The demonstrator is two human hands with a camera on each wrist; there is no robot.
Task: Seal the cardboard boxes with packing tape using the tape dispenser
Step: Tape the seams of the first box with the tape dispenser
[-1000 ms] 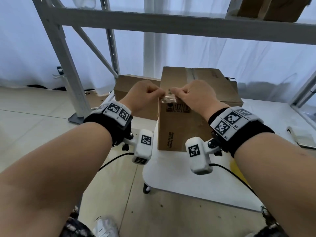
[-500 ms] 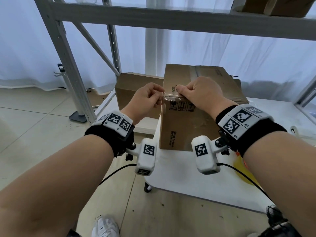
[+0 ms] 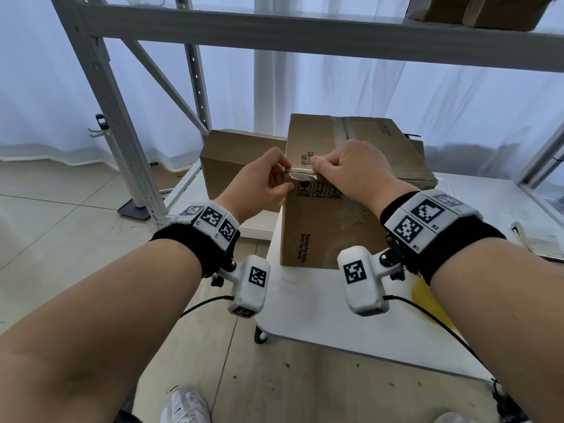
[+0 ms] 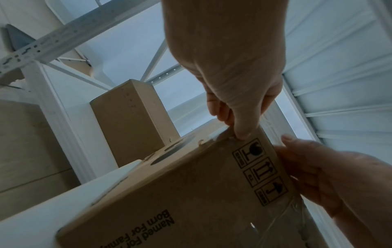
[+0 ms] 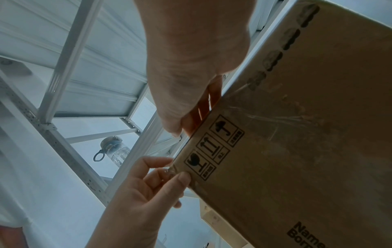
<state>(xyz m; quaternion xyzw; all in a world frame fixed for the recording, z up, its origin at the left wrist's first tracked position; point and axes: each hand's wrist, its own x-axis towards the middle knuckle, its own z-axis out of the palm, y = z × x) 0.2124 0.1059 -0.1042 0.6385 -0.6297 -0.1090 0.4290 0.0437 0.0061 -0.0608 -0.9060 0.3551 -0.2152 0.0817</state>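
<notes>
I observe a short strip of clear packing tape (image 3: 300, 174) held at the near top edge of the tall brown cardboard box (image 3: 323, 227), just above its row of three printed handling symbols. My left hand (image 3: 262, 186) pinches the strip's left end between thumb and forefinger, right at the box's near left corner; the remaining fingers are curled. My right hand (image 3: 351, 175) pinches the strip's right end, its other fingers curled over the box's top edge and touching the cardboard. In the right wrist view the left hand (image 5: 148, 189) grips the tape at the corner; in the left wrist view the right hand (image 4: 318, 176) lies against the box's printed face.

The tall box stands upright on the near left part of the white table (image 3: 320, 312), with a band of clear tape running along its top seam. A lower brown cardboard box (image 3: 238, 160) sits just to its left and farther back. A grey metal shelving frame (image 3: 100, 96) stands on the floor beyond and to the left. A clear water bottle (image 5: 114, 151) with a loop cap shows in the right wrist view, behind the frame. A white shoe (image 3: 183, 404) shows at the near edge of the floor.
</notes>
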